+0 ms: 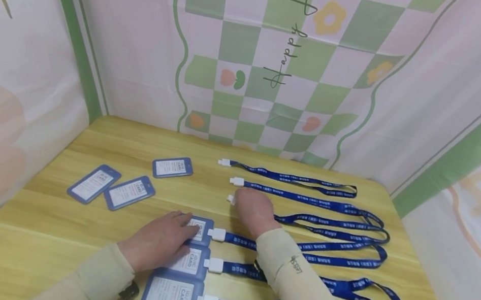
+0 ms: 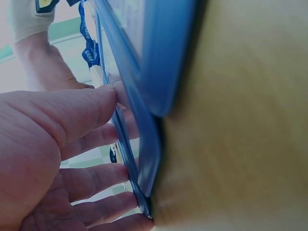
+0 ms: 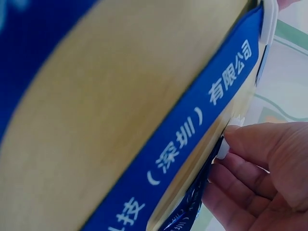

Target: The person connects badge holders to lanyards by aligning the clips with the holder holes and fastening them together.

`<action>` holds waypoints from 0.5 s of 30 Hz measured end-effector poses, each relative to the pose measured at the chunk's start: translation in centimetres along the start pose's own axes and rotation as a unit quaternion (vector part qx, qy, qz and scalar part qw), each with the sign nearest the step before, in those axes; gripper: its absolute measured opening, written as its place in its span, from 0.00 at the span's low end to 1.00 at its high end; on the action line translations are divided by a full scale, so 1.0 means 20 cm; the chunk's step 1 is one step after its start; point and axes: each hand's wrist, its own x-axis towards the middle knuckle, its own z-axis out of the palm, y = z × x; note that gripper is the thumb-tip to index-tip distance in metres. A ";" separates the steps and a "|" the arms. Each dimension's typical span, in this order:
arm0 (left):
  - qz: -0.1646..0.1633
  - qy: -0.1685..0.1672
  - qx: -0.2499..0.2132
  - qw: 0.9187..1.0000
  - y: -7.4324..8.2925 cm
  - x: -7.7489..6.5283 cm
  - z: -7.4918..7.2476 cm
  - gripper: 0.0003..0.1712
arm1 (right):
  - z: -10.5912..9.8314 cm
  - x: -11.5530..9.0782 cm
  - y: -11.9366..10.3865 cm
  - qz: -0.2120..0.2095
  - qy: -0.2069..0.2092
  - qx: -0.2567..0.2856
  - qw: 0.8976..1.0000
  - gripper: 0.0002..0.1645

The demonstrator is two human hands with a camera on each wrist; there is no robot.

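Observation:
My left hand (image 1: pixel 161 239) rests, fingers outstretched, on the farthest of three blue card holders in a column. That holder (image 1: pixel 207 226) is partly covered by the fingers; the middle holder (image 1: pixel 188 260) and the nearest one (image 1: pixel 171 296) lie below it. Each is joined to a white clip on a blue lanyard. In the left wrist view the thumb (image 2: pixel 91 103) touches a holder's edge. My right hand (image 1: pixel 255 209) pinches the white clip (image 3: pixel 223 148) of another blue lanyard (image 1: pixel 322 222) between thumb and fingers. Its strap trails right across the table.
Two more lanyards with white clips, one farther (image 1: pixel 292 179) and one nearer (image 1: pixel 307 198), lie beyond my right hand. Three loose card holders (image 1: pixel 172 167) lie at the back left, two of them touching. Printed cloth (image 1: pixel 143 54) walls the wooden table (image 1: pixel 40 224).

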 end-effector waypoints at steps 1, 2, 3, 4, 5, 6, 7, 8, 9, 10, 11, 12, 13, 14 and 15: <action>0.000 -0.001 0.000 1.000 0.00 0.00 0.00 0.28 | 0.00 0.00 0.00 -0.004 0.000 -0.002 1.000 0.05; 0.000 -0.001 -0.001 1.000 0.00 0.00 0.00 0.28 | 0.00 0.00 0.00 -0.007 0.002 -0.001 1.000 0.05; -0.001 -0.002 -0.001 1.000 0.00 0.00 0.00 0.28 | 0.00 0.00 0.00 -0.010 0.002 -0.002 1.000 0.05; -0.001 -0.002 0.000 1.000 0.00 0.00 0.00 0.28 | 0.00 0.00 0.00 -0.012 0.001 0.000 1.000 0.05; -0.001 -0.002 0.000 1.000 0.00 0.00 0.00 0.28 | 0.00 0.00 0.00 -0.011 -0.001 0.003 1.000 0.04; -0.001 -0.002 0.000 1.000 0.00 0.00 0.00 0.28 | 0.00 0.00 0.00 -0.011 -0.003 0.004 1.000 0.04; -0.001 -0.002 0.000 1.000 0.00 0.00 0.00 0.28 | 0.00 0.00 0.00 -0.011 -0.006 0.007 1.000 0.04; -0.001 -0.002 0.000 1.000 0.00 0.00 0.00 0.28 | 0.00 0.00 0.00 -0.011 -0.008 0.009 1.000 0.03; -0.001 -0.003 0.000 1.000 0.01 0.00 -0.01 0.28 | 0.00 0.00 0.00 -0.011 -0.011 0.011 1.000 0.03; -0.001 -0.003 0.001 1.000 0.01 0.00 -0.01 0.28 | 0.00 0.00 -0.01 -0.011 -0.013 0.013 1.000 0.03; -0.001 -0.003 0.001 1.000 0.01 0.00 -0.01 0.28 | 0.00 -0.01 -0.01 -0.011 -0.015 0.015 1.000 0.03; -0.001 -0.003 0.001 1.000 0.01 0.00 -0.01 0.28 | 0.00 -0.01 -0.01 -0.011 -0.016 0.016 1.000 0.03; -0.002 -0.004 0.001 1.000 0.01 0.00 -0.01 0.29 | 0.00 -0.01 -0.01 -0.011 -0.017 0.017 1.000 0.03; -0.003 -0.004 0.001 1.000 0.01 0.00 -0.01 0.28 | 0.00 -0.01 -0.01 -0.012 -0.018 0.017 1.000 0.03; -0.004 -0.004 0.000 1.000 0.01 0.00 -0.01 0.28 | 0.00 -0.02 -0.02 -0.012 -0.018 0.018 1.000 0.04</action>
